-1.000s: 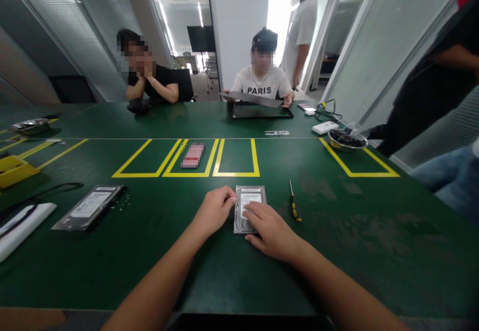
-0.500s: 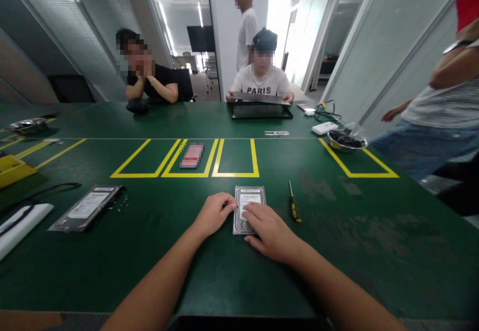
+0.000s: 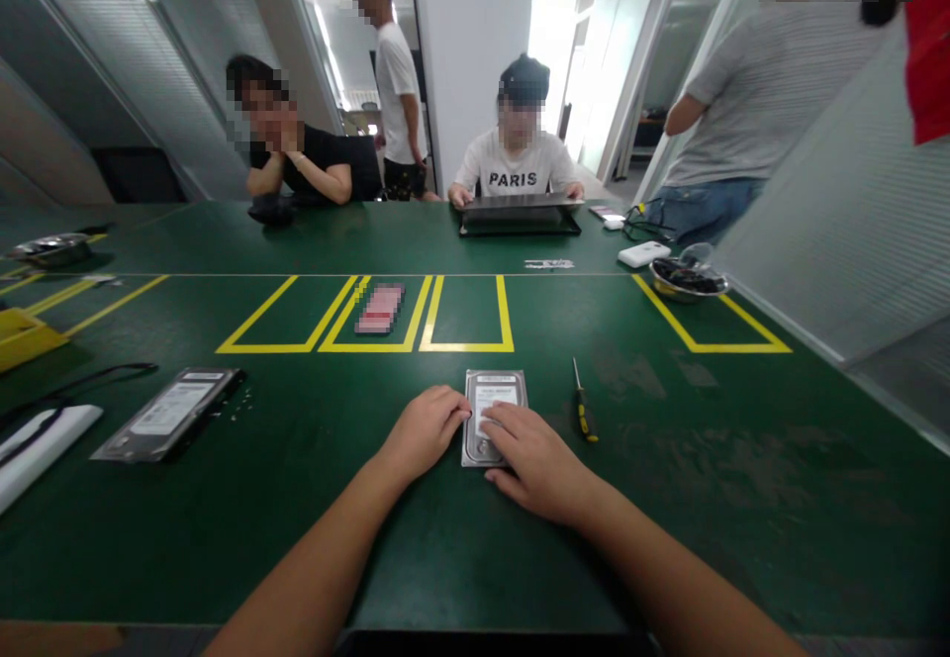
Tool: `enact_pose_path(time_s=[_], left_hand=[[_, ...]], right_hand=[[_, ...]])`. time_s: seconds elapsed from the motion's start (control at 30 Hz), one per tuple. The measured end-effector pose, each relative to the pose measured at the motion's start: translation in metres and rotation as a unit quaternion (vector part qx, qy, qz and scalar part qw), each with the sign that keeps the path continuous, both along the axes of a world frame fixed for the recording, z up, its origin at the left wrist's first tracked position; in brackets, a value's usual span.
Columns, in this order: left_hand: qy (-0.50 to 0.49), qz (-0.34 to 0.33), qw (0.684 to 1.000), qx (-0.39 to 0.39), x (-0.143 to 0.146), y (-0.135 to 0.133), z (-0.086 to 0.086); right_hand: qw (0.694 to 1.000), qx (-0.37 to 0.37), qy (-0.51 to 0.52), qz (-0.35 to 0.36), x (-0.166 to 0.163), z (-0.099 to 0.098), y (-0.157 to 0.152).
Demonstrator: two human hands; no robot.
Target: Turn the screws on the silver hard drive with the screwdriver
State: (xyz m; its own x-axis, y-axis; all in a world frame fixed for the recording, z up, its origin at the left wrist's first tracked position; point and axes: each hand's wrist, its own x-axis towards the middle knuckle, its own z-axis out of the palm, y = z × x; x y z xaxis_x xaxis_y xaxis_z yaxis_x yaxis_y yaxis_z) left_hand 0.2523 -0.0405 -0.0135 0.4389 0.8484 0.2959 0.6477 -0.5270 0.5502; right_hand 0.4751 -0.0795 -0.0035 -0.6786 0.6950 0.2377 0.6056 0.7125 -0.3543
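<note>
A hard drive with a silvery case and white label lies flat on the green table in front of me. At its left edge, the thumb and fingertips of my left hand are pinched together. Whatever they pinch is hidden or too small to name. My right hand rests over the drive's right side, its fingers stretched across the label. Its thumb is spread apart, by the drive's near edge. To the right lies a screwdriver with a black and yellow handle, touched by neither hand.
Another hard drive lies to the left, with small bits beside it. Yellow tape outlines and a pink phone-like object are ahead. A metal bowl stands at right. Across the table, a seated person holds a dark panel.
My left fingers have drawn slightly closer together; my right hand and the drive stay put. The person opposite has lowered the panel's near edge. One standing person moved left; another, at right, moved away.
</note>
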Motion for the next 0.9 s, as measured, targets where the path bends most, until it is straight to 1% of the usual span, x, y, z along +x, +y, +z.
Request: enact_pose_path(time_s=[0.17,0.37,0.57,0.73,0.9], left_hand=[[0.040,-0.005,0.999,0.022,-0.0013,-0.0003,-0.0040],[0.029,0.002,0.999,0.017,-0.0021,0.0008,-0.0047],[0.009,0.012,1.000,-0.012,-0.0012,0.0025,-0.0010],[-0.019,0.036,0.998,-0.056,-0.0003,0.0023,0.0033],[-0.081,0.045,0.990,-0.106,-0.0007,0.0036,-0.0002]], right_hand=[[1.000,0.001,-0.003,0.000,0.0000,-0.0018,-0.0002],[1.000,0.001,-0.003,0.000,-0.0009,0.0002,-0.0004],[1.000,-0.004,-0.005,-0.001,-0.0009,0.0020,-0.0004],[1.000,-0.006,-0.010,-0.004,-0.0003,0.0006,-0.0008],[1.000,-0.009,-0.007,-0.004,-0.0002,0.0015,-0.0015]])
